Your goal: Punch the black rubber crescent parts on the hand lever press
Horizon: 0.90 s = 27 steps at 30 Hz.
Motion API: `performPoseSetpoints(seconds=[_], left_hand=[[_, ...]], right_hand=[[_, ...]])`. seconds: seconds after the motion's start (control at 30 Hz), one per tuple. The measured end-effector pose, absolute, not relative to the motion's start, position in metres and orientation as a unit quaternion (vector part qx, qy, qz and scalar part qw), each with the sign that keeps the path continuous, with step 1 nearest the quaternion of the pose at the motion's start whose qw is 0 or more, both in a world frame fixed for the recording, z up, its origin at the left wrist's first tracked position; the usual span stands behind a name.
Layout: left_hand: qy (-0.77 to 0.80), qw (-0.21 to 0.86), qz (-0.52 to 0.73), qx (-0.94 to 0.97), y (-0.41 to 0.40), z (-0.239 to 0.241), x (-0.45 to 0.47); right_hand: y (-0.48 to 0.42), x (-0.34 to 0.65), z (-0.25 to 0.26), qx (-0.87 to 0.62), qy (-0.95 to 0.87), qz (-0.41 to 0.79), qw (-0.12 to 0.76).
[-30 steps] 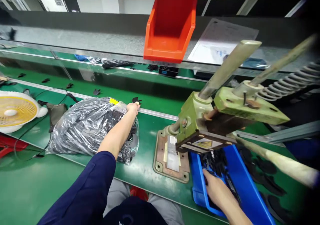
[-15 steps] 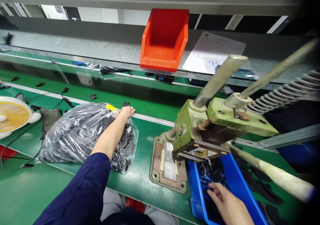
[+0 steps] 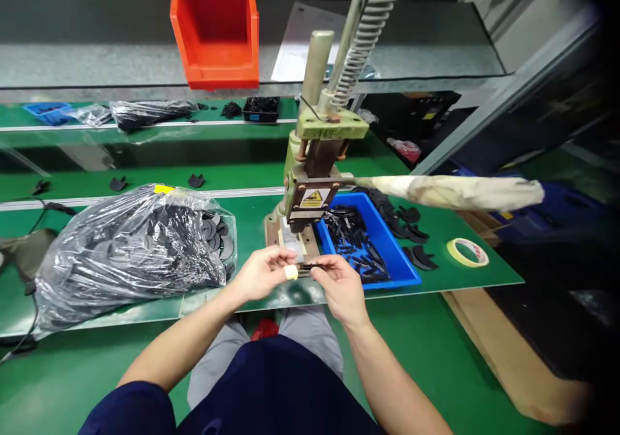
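Note:
In front of the green hand press (image 3: 312, 193), my left hand (image 3: 261, 273) and my right hand (image 3: 343, 288) meet over the near edge of the press base (image 3: 310, 240). Between their fingertips is a slim black plastic part (image 3: 306, 266), pinched by my right hand at its right end. My left hand's curled fingers close at its left end, with yellow tape round the thumb; the exact contact is hard to see. To the right, a blue bin (image 3: 405, 264) holds many slim black parts (image 3: 356, 244). Left of the press lies a clear plastic bag (image 3: 130, 261) of dark curved pieces.
The press's wrapped lever (image 3: 455, 192) juts right above the bin. Dark curved pieces (image 3: 420, 257) and a tape roll (image 3: 467, 252) lie right of it. Overhead, an orange bin (image 3: 220, 67) sits on the grey shelf (image 3: 121, 70). The bench's front edge runs close to my lap.
My left hand has left the bag's far side and come to the press base. My right hand has come out of the blue bin with a slim black part. The view has turned right.

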<state>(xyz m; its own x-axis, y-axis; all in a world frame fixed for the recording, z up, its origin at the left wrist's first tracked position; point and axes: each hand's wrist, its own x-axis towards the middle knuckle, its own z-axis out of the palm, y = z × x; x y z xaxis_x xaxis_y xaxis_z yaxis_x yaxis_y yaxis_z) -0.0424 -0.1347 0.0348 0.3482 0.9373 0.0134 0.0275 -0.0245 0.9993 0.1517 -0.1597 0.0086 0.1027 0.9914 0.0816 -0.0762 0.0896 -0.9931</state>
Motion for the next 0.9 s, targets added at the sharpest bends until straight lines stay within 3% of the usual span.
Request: performPoseSetpoints(seconds=[0.27,0.57,0.9], left_hand=[[0.374,0.39,0.448,0.712,-0.185,0.021,-0.041],[0.379,0.381,0.451,0.712,-0.204,0.0,-0.047],[0.378,0.345,0.477,0.715,-0.212,-0.016,-0.046]], right_hand=[[-0.198,0.153,-0.01,-0.406,-0.568,0.438,0.566],[-0.213,0.154,-0.022,-0.397,-0.577,0.449,0.554],[-0.22,0.134,-0.044,-0.409,-0.43,0.585,0.553]])
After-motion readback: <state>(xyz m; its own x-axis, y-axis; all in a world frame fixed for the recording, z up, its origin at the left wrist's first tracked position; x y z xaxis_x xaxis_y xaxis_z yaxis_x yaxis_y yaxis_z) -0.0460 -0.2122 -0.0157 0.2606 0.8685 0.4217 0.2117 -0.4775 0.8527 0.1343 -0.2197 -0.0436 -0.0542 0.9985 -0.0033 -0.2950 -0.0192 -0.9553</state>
